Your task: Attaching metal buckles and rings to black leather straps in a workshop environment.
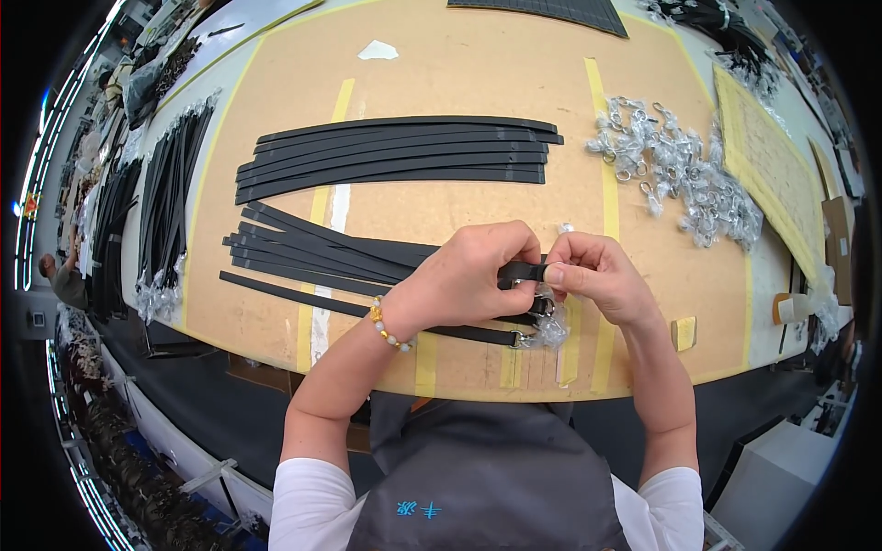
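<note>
Between my two hands is the end of a black flat strap (524, 272), bent into a loop. My left hand (469, 275), closed, grips the strap with fingers curled. The thumb and fingers of my right hand (593, 275) pinch the same strap end from the other side. Just below my fingers, metal hardware in clear plastic (551, 331) hangs at strap ends. A lower strap (469, 334) lies under my left wrist with a metal ring at its right end. More black straps (322, 253) fan out to the left of my left hand.
A row of flat black straps (395, 156) lies farther back on the tan table (469, 73). Plastic-wrapped metal clasps (680, 170) are heaped at the right, beside a yellow-edged board (767, 151). Bundled straps (170, 193) hang at the left edge. A person (69, 280) is far left.
</note>
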`<state>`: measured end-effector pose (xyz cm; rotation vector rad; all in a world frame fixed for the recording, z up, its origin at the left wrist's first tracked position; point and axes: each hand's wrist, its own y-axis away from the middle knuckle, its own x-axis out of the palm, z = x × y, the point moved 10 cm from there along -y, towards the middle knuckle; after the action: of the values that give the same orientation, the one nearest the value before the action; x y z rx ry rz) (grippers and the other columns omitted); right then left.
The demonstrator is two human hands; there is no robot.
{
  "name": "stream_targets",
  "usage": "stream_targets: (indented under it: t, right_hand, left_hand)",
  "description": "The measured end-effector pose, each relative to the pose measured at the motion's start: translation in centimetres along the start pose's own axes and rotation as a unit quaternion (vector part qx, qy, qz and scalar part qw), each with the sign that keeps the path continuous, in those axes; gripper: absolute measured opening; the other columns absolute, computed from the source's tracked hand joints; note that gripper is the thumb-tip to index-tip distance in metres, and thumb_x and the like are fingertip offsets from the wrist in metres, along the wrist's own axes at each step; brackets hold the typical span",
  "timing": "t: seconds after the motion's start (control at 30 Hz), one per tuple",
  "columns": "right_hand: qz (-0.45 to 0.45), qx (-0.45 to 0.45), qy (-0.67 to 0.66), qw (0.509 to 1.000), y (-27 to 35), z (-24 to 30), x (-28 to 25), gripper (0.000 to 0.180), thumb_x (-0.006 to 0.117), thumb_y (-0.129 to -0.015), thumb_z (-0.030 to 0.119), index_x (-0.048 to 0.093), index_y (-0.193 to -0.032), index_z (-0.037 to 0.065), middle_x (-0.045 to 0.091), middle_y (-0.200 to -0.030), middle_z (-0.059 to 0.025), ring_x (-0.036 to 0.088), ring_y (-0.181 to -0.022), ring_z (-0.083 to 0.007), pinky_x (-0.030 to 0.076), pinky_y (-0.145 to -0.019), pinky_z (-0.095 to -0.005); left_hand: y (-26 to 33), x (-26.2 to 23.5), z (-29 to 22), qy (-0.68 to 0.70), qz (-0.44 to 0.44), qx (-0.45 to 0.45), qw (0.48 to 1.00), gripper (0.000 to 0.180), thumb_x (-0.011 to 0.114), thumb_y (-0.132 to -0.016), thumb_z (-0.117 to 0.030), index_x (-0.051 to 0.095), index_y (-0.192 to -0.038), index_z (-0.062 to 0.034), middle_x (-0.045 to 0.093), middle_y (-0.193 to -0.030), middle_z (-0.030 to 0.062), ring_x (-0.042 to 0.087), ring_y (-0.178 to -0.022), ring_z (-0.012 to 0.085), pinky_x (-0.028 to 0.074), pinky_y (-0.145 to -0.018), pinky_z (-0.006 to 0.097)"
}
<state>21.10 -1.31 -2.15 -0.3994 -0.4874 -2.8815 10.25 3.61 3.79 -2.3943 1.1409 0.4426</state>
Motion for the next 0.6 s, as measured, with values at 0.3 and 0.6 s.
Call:
stream_targets:
  t: [0.3,0.6]
  right_hand:
    - [0.000,-0.002,-0.005,1.000,-0.10,-0.38,0.01,0.022,0.078,-0.090,0.021,0.063,-0.089,0.006,0.063,-0.079,0.0017,0.057,-0.070,-0.0048,0.043,-0.062,-0.0211]
    - [-0.014,-0.001,0.006,1.000,-0.19,-0.35,-0.01,0.023,0.079,-0.090,0.022,0.063,-0.085,0.007,0.061,-0.074,0.0036,0.054,-0.066,-0.0035,0.041,-0.060,-0.0205]
  left_hand:
    - [0.04,0.09,-0.26,0.009,-0.004,0.021,1.000,0.020,0.074,-0.074,-0.002,0.062,-0.090,-0.0002,0.065,-0.076,0.0073,0.066,-0.068,0.0139,0.054,-0.058,0.026]
    - [0.16,0.24,-0.21,0.004,-0.009,0.006,1.000,0.020,0.073,-0.074,-0.002,0.062,-0.091,-0.0003,0.066,-0.077,0.0077,0.066,-0.068,0.0147,0.054,-0.057,0.027]
